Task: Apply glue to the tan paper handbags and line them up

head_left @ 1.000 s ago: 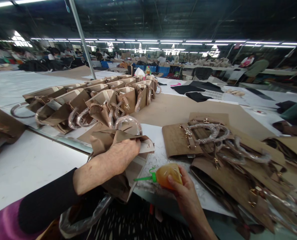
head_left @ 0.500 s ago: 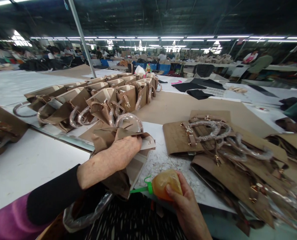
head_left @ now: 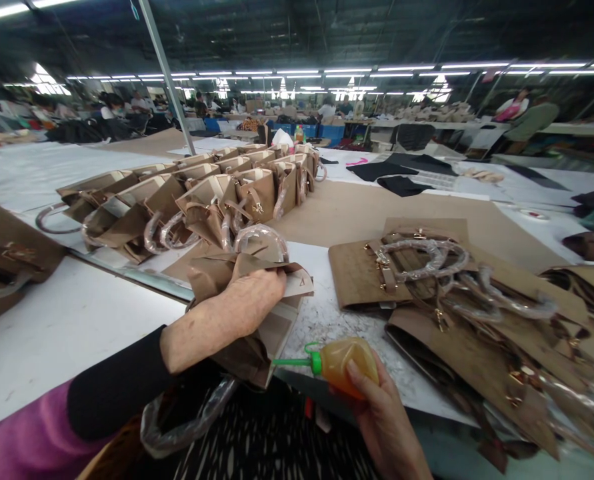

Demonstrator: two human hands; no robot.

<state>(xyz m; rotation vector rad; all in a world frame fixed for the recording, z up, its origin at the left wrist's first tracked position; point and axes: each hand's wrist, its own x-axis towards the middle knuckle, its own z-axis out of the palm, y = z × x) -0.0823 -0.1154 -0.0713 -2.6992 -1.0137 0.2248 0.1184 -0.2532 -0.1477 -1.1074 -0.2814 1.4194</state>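
Observation:
My left hand point(head_left: 257, 297) is closed on the upper edge of a brown bag point(head_left: 244, 360), its fingertips partly hidden by the folded material. A pale flap with a small dark mark sticks out beside those fingers. The bag leans at the table's front edge, and a plastic-wrapped handle point(head_left: 189, 423) hangs below it. Wrapped in my right hand point(head_left: 377, 400) is a soft bottle point(head_left: 349, 363) of amber liquid with a green cap. Its thin green nozzle points left, with the tip at the bag's lower right edge.
Rows of open brown bags point(head_left: 211, 190) stand at the back left. Flat brown bags point(head_left: 477, 320) with wrapped handles are piled on the right. Another bag point(head_left: 14, 260) is at the far left. Black pieces point(head_left: 401, 170) lie further back. A metal pole point(head_left: 167, 77) rises behind; people are in the distance.
The bottle and my right hand have shifted slightly right in view, and the bottle is more level. My left hand keeps its hold on the bag. The whole view has shifted a little.

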